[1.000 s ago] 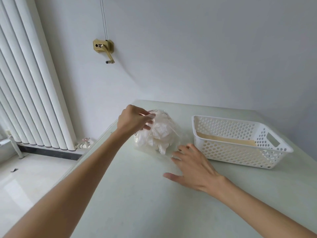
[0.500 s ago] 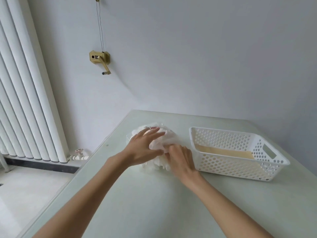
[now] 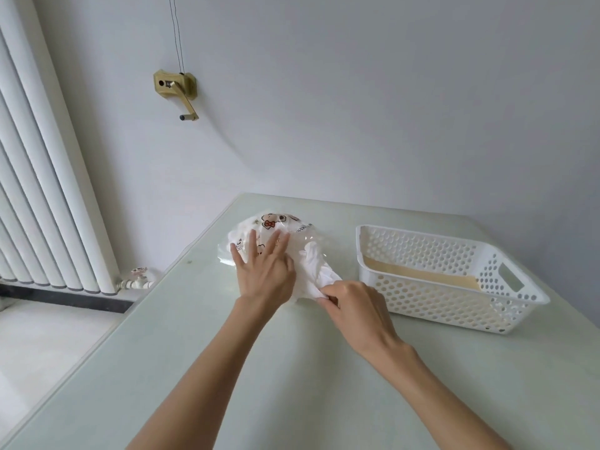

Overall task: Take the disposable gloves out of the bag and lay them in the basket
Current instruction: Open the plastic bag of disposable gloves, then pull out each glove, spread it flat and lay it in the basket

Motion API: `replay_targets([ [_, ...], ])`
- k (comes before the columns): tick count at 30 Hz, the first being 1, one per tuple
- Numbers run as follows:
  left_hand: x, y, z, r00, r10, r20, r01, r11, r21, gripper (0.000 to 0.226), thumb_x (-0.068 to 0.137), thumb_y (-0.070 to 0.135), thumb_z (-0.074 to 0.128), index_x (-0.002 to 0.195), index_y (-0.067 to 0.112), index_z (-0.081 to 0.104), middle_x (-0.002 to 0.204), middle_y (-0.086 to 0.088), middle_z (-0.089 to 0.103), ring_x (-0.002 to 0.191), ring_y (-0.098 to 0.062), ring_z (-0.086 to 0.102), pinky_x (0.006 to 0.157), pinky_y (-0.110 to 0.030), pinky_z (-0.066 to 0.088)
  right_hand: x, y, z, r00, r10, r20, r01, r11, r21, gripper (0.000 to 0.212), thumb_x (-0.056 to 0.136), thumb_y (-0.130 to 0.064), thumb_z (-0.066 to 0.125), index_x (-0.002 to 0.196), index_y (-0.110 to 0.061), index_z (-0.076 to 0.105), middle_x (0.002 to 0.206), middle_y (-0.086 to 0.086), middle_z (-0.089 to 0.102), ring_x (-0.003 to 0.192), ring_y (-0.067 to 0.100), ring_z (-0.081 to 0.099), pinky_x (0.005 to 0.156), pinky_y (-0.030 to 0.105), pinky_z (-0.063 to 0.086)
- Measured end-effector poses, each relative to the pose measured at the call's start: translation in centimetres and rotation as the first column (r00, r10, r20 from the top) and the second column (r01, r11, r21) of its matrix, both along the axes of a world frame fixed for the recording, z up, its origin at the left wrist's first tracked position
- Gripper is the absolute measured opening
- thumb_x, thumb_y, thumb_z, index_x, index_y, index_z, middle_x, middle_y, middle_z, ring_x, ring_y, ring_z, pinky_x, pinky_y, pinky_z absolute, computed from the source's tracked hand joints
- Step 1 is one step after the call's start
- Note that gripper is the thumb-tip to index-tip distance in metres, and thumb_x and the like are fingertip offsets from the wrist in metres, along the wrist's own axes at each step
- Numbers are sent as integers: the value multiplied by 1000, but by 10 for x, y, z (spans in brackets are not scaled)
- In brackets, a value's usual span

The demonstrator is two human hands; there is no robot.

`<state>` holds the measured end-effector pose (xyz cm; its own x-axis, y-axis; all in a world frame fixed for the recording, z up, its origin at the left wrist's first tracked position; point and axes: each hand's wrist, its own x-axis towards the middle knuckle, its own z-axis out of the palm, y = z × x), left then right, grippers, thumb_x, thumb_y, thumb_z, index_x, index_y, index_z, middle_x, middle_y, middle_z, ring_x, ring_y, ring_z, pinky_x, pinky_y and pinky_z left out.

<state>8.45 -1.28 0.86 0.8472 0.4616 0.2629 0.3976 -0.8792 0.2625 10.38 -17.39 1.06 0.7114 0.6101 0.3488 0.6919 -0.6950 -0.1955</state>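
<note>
A clear plastic bag (image 3: 279, 227) printed with small cartoon figures lies on the pale green table (image 3: 227, 368), stuffed with white disposable gloves. My left hand (image 3: 264, 271) presses flat on top of the bag with straight, spread fingers. A bunch of white gloves (image 3: 315, 267) sticks out of the bag's near right side. My right hand (image 3: 354, 303) pinches the near end of that bunch. The white perforated basket (image 3: 506, 306) stands to the right of the bag, with a tan strip on its floor and no gloves in it.
The table's left edge runs diagonally beside a white radiator (image 3: 42, 177) with a valve (image 3: 138, 280) near the floor. A grey wall behind the table carries a brass crank fitting (image 3: 175, 87).
My left hand has gone from gripping the bag's top to pressing flat on it. My right hand has moved in to the bag, taken hold of gloves and drawn them partly out.
</note>
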Motion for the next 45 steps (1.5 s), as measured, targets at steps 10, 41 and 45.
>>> replay_targets([
  [10,25,16,28,990,-111,-84,106,993,-59,69,86,51,57,146,33,30,160,4,10,147,-20,0,117,-44,-5,63,-5,33,903,-113,-414,151,987,60,15,88,-22,55,95,-19,68,65,-4,71,45,7,59,69,25,54],
  [41,40,13,20,927,-372,-36,371,928,-27,62,74,66,64,123,30,50,122,13,52,115,-14,43,87,-30,26,78,-24,68,914,317,-254,14,601,799,22,90,-6,62,102,-23,71,91,-8,74,81,0,69,69,12,52],
  [45,42,13,18,939,-336,-64,336,942,-19,53,81,66,55,121,30,54,119,8,54,115,-17,42,86,-31,25,74,-27,78,948,282,-151,-28,544,839,22,92,-5,59,98,-23,69,84,-8,73,75,2,67,68,16,54],
])
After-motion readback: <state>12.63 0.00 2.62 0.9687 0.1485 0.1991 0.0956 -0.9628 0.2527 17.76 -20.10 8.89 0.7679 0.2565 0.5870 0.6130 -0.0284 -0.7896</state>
